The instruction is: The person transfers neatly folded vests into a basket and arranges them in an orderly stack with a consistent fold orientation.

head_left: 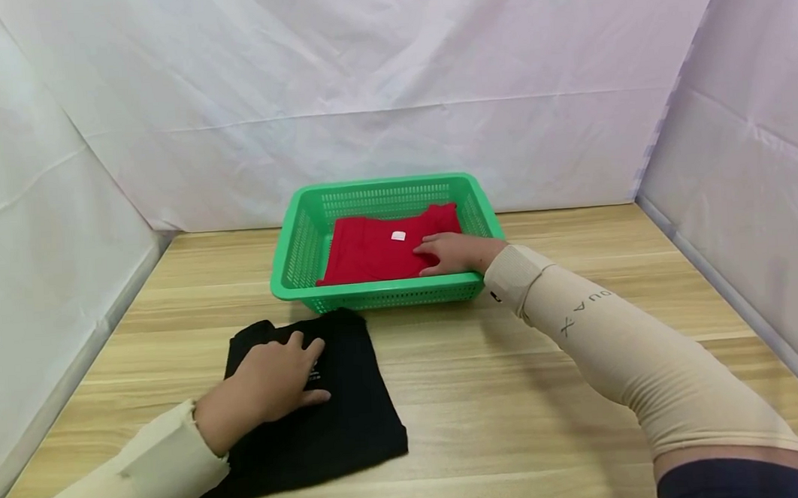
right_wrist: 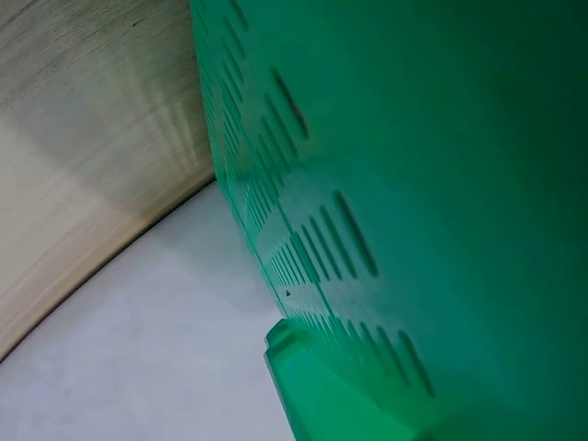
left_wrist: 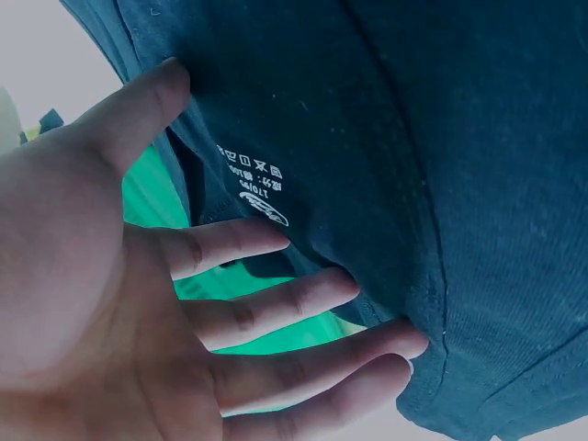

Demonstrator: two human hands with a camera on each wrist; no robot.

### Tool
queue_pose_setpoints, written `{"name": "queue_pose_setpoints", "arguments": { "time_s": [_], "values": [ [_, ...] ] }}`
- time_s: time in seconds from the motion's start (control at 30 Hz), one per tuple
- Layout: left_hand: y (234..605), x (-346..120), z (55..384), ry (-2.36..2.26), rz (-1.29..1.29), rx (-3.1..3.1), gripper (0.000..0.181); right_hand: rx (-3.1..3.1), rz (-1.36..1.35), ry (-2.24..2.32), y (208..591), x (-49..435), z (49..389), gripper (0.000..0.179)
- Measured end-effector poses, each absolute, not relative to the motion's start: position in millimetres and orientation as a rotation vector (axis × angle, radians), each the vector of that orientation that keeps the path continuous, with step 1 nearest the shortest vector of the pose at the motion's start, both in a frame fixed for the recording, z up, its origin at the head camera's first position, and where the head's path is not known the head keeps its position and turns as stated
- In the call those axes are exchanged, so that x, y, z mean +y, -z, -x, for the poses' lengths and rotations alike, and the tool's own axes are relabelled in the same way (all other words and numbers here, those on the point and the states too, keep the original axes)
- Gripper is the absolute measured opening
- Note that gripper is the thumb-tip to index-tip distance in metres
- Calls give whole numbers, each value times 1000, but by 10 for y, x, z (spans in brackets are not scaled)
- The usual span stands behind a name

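A folded black T-shirt lies on the table in front of the basket, with small white print at its neck. My left hand rests on it, fingers spread; in the left wrist view the fingertips touch the dark cloth beside the print. Inside the green basket is a folded red garment with a white label. My right hand reaches over the near right rim and lays its fingers on the red cloth. The right wrist view shows the basket's slotted wall, with that hand out of sight.
The wooden table has a white cloth backdrop behind it and white sheets at both sides. The basket stands near the table's far edge, its rim raised around the red garment.
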State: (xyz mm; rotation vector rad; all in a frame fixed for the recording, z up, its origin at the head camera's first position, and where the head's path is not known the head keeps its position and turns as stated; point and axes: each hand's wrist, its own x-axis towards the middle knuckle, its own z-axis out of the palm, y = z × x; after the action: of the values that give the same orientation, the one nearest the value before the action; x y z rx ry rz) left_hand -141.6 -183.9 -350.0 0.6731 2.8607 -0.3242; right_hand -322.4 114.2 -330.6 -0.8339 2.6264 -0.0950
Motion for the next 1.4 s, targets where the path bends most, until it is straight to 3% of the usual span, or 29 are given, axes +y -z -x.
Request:
{"name": "queue_pose_setpoints", "arguments": {
  "time_s": [0.83,1.4],
  "values": [
    [3555,-1238,1553,397,-863,2873,75,2645,881,86,3321,1112,3225,69],
    [3506,-945,1641,502,-819,2832,79,2664,864,64,3324,1114,3206,68]
  ]
}}
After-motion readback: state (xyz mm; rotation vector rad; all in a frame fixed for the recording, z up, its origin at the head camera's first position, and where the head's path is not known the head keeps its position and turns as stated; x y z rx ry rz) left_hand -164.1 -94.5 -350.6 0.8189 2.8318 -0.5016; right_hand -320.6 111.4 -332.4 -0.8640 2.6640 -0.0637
